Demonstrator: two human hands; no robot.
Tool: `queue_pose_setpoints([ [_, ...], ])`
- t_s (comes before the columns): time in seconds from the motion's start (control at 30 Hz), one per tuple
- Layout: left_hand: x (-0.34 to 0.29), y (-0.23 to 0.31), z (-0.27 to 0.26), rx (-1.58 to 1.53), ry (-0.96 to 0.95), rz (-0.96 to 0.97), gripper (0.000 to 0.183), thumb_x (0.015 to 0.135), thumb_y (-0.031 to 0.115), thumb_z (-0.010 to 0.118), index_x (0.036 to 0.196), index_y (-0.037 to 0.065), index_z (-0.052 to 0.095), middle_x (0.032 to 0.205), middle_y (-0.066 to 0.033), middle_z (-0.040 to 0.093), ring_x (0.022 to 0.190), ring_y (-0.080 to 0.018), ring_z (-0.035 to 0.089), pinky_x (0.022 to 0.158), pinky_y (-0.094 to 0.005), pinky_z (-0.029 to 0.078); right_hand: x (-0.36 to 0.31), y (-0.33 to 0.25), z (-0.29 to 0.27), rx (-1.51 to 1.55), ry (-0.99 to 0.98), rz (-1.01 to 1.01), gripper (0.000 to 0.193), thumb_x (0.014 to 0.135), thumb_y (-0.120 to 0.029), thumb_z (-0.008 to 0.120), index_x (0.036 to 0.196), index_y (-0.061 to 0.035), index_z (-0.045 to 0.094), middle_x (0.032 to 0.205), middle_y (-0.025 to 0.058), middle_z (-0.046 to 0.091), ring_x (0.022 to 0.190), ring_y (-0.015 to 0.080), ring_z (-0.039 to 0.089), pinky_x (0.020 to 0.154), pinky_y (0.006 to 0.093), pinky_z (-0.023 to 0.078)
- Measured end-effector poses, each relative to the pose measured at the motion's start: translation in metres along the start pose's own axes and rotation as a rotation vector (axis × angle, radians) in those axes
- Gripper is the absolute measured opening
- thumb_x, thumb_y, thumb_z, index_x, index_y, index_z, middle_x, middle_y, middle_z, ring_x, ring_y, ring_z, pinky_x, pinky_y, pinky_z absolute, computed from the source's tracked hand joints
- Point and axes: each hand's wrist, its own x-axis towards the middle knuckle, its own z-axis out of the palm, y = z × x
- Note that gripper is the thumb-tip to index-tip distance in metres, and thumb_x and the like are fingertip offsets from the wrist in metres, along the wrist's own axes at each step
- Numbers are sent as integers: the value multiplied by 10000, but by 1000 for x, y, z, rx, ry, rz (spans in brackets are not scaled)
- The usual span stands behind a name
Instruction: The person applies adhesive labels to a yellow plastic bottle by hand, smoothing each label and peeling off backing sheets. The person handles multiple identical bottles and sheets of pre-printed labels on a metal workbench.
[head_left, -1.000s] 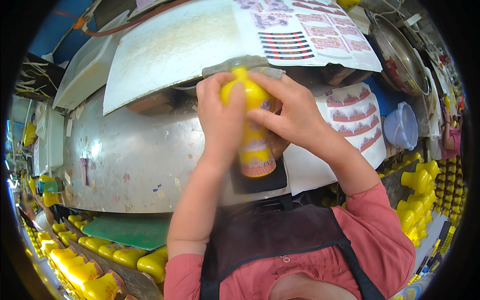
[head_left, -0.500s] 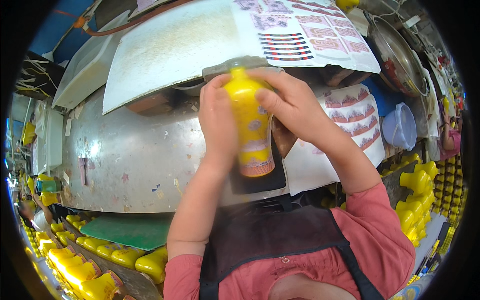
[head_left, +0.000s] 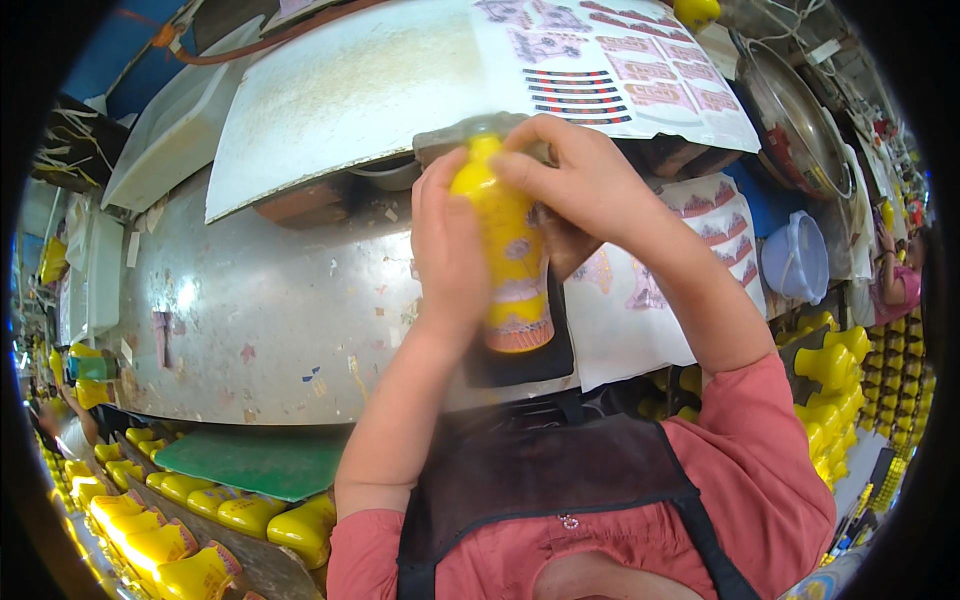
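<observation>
A yellow vase [head_left: 518,275] with purple floral decals and a reddish patterned band round its base lies tilted over a black pad [head_left: 555,345], its narrow neck pointing away from me. My left hand [head_left: 447,240] presses along the vase's left side, its fingers slightly blurred. From the right, my right hand [head_left: 580,180] holds the shoulder near the neck, thumb and fingers bent round it. A grey cloth [head_left: 440,142] lies just beyond the neck. Beside the vase, partly under my right forearm, is a white decal sheet [head_left: 625,345] with printed purple and red shapes.
A raised white board [head_left: 330,110] spans the metal table [head_left: 230,350], with printed decal sheets [head_left: 650,60] at its right. A metal pan [head_left: 790,120] and a pale blue bucket [head_left: 796,258] stand at right. Yellow vases [head_left: 250,512] line both sides. Another person [head_left: 900,285] is at far right.
The vase has moved slightly right with both hands. My right hand's fingers have shifted up nearer the neck, and its thumb has left the vase's decorated shoulder.
</observation>
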Motion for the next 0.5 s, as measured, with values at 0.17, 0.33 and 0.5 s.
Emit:
queue_pose_setpoints([
  [0.17,-7,-2,-2,277,-44,105,577,1061,398,472,1443,-31,420,1433,-242,436,1340,-390,447,1158,-455,337,5,-3,-3,-224,-53,-66,780,804,-579,716,1240,64,640,1073,263,723,978,368,723,877,410,561],
  [0.33,-8,-5,-6,286,-75,154,585,1057,382,471,1463,-34,400,1454,-249,416,1361,-397,424,1170,-464,319,9,-9,-2,-240,-72,7,809,791,-591,722,1232,80,619,1062,267,722,966,368,723,861,407,560],
  [0.5,-11,-8,-11,217,-128,131,638,1065,381,501,1541,0,315,1492,-172,354,1391,-270,389,1190,-390,292,11,-8,-1,-175,-49,3,715,789,-545,731,1198,31,624,947,216,725,865,290,726,780,367,564],
])
